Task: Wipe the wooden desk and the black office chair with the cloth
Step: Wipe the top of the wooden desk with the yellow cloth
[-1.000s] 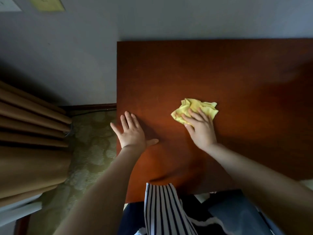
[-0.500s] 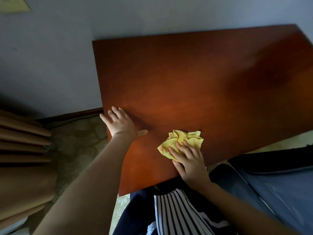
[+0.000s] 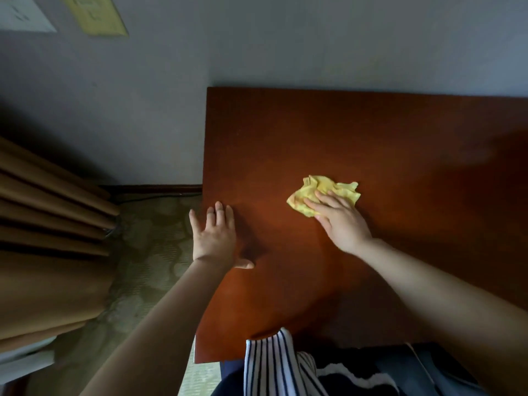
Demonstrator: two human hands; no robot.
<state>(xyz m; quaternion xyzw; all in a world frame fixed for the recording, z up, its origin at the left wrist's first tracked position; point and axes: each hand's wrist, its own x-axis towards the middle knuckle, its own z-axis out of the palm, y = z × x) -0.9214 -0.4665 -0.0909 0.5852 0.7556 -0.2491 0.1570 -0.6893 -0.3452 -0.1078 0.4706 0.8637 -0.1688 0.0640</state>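
The reddish-brown wooden desk (image 3: 400,144) fills the right half of the view, set against the grey wall. A crumpled yellow cloth (image 3: 328,187) lies on it near the middle. My right hand (image 3: 341,221) presses on the cloth's near side with straight fingers. My left hand (image 3: 215,237) rests flat on the desk's left edge, fingers spread, some of them over the edge. The black office chair shows only as a dark shape (image 3: 445,367) at the bottom right, under my arm.
Brown curtains (image 3: 48,230) hang at the left over a patterned green carpet (image 3: 148,252). A dark skirting board (image 3: 151,190) runs along the wall. Two papers (image 3: 94,12) are stuck on the wall at the top left. My striped garment (image 3: 274,367) hangs at the desk's near edge.
My right hand has pushed the cloth from the desk's near edge back out toward the middle. My left hand stays on the left edge. The view swung back to the left.
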